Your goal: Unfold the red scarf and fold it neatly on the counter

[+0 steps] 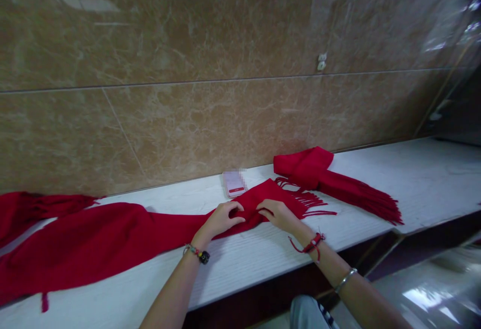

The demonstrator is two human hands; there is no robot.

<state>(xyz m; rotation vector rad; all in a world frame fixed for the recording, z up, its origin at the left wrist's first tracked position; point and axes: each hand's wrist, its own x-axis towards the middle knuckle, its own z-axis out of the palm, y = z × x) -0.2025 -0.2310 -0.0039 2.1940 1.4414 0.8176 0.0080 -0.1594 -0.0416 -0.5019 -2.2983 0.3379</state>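
Observation:
A long red scarf stretches along the white bench top, its fringed end to the right. My left hand rests on this scarf near that end, with thumb and fingers curved in on the cloth. Just to its right, my right hand pinches the same cloth between thumb and fingertips. The fabric between the two hands is slightly gathered. A second red scarf, folded over with its fringe spread out, lies beyond my right hand. Behind my left hand is a phone.
More red cloth lies at the far left against the tan marble wall. The white bench top runs on to the right, with a seam and a front edge above a dark gap. A small white figure is on the wall.

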